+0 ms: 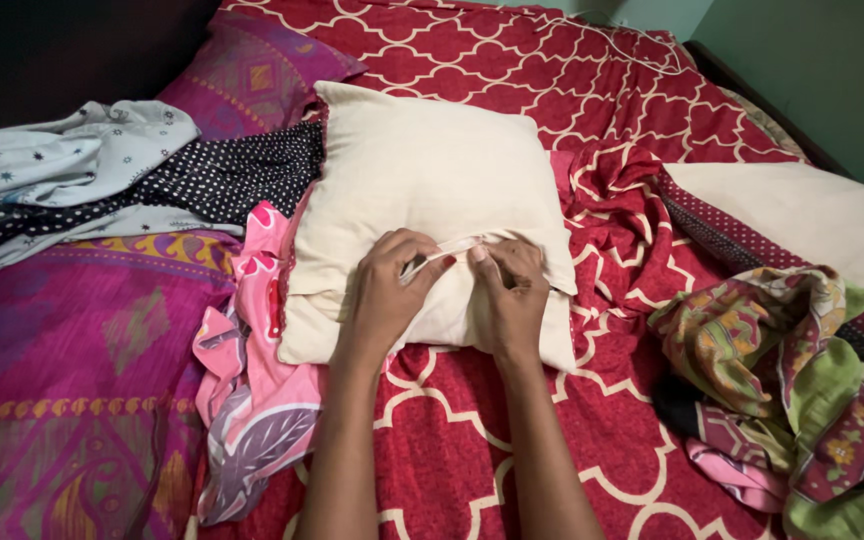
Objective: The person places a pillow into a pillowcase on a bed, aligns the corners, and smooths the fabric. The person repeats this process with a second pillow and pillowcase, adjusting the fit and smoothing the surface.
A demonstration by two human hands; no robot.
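Both hands — left hand (pixel 384 290), right hand (pixel 512 290) — pinching a pale strip (pixel 449 248) on the square cream fabric pillow (pixel 422 170); red patterned bedsheet (pixel 492 440) underneath.

Only two forearms and two hands of the person are in view. Both arms are bare from the lower edge of the picture up to the wrists; no sleeve shows. The left hand (pixel 387 290) has red polish on the thumbnail. The right hand (pixel 512 290) shows a pale, unpainted thumbnail.
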